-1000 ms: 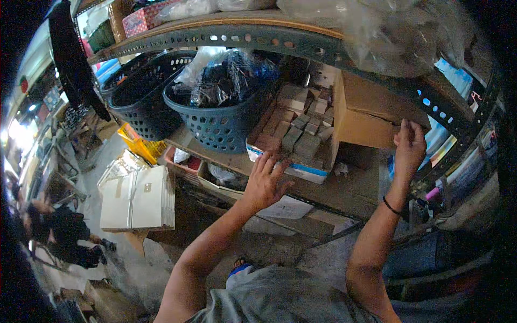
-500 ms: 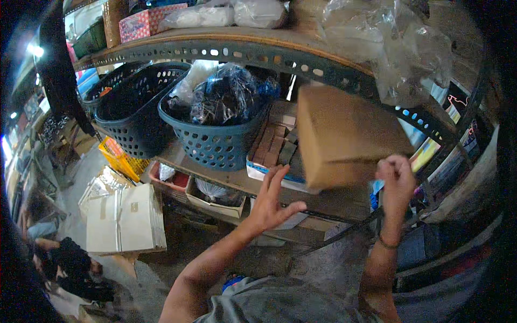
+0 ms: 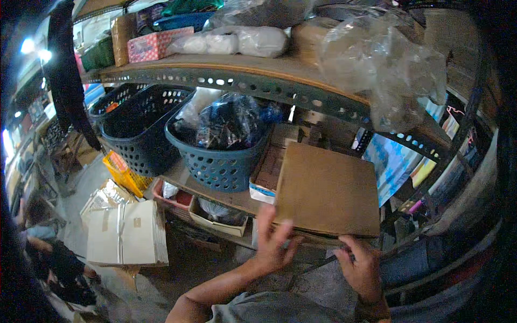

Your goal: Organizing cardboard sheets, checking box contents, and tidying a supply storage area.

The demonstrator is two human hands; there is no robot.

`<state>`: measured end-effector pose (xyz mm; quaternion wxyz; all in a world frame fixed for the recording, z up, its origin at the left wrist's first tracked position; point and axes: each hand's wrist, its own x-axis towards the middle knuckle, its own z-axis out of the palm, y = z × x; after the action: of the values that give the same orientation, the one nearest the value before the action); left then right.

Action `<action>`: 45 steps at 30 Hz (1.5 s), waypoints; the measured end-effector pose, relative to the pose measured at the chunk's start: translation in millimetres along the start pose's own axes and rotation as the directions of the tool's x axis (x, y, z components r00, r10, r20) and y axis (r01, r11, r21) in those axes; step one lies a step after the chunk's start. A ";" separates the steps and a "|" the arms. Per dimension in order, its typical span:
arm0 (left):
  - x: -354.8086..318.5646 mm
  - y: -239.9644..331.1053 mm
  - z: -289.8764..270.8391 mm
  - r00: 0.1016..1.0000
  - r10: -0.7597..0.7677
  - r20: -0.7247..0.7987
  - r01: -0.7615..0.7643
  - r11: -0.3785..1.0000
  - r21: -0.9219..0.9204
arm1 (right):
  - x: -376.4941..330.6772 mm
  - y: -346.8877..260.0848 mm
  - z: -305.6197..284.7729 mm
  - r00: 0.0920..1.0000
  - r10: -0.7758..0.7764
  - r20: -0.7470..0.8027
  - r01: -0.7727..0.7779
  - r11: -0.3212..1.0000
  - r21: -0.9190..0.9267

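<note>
Left hand (image 3: 274,250), fingers loosely spread and blurred, is at the carton's near left corner with nothing seen in its grasp; right hand (image 3: 363,272), thumb and forefinger parted, is by the near edge toward the right. Whether either touches the carton, I cannot tell.

From the left along the shelf (image 3: 202,189) are a dark basket (image 3: 141,137), then a blue-grey basket (image 3: 215,168) of plastic-wrapped bundles, then a white-and-blue tray (image 3: 262,192) holding reddish blocks (image 3: 268,171). Rightmost of these, the brown carton (image 3: 329,188) hides part of the tray.

Its cardboard looks stiff and dry, so probably not slippery, though corners could crush. Contents are hidden; it may be light if empty. Palms flat on opposite sides, low down, should suit it best.
</note>
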<state>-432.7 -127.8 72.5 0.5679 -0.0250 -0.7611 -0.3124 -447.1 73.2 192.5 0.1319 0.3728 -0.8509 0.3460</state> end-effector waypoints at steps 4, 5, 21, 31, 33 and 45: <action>21.9 8.2 32.0 0.980 0.096 0.174 -0.056 0.974 -0.220 | -12.0 21.4 -8.0 0.955 0.295 0.007 -0.294 0.954 -0.054; 28.4 10.1 41.7 0.976 0.081 0.202 -0.021 0.958 -0.284 | -11.3 25.5 -9.3 0.950 0.311 -0.033 -0.313 0.949 -0.039; 56.7 -28.3 12.9 0.902 0.363 0.232 -0.403 0.902 0.157 | 43.7 24.3 37.0 0.984 -0.093 -0.151 0.066 0.982 -0.177; 47.3 -26.7 24.9 0.908 0.388 0.156 -0.409 0.901 0.145 | 81.8 39.2 -11.3 0.935 -0.354 -0.003 0.331 0.878 -0.347; 49.1 -25.6 24.9 0.906 0.399 0.140 -0.418 0.897 0.146 | 94.0 34.2 -16.0 0.938 -0.334 0.089 0.342 0.863 -0.373; 63.0 -15.7 17.4 0.904 0.368 0.218 -0.408 0.894 0.184 | 122.3 34.2 -20.1 0.737 -0.618 0.273 0.670 0.614 -0.417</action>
<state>-475.9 -151.6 118.1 0.5480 -0.1400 -0.8185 -0.1004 -556.6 37.1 249.4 0.2936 0.6241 -0.7236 0.0286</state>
